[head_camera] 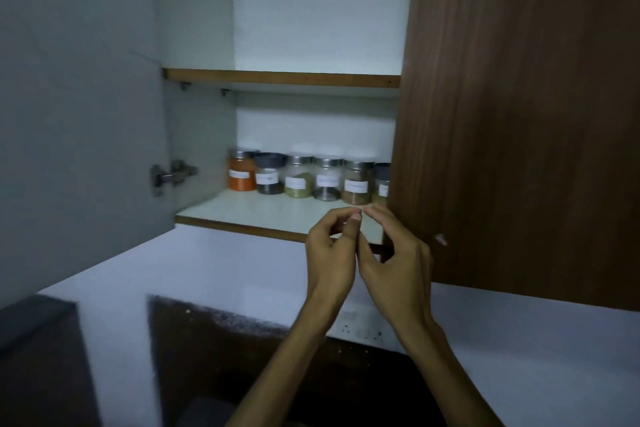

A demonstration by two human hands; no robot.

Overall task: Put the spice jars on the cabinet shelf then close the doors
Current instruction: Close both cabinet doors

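Observation:
Several labelled spice jars stand in a row at the back of the lower cabinet shelf (263,211): an orange-filled jar (240,172) at the left, then a dark one (270,175), a green one (298,178) and others running behind the right door. My left hand (330,253) and my right hand (394,253) are raised together in front of the shelf's front edge, fingertips touching each other, fingers loosely curled, holding no jar. The right brown wooden door (519,114) covers the cabinet's right part. The left door (79,114) stands wide open, grey inside.
An upper shelf (282,77) carries nothing visible. Hinges (171,175) sit on the left door. Below the cabinet is a white wall with a socket (363,329) and a dark counter area (207,357).

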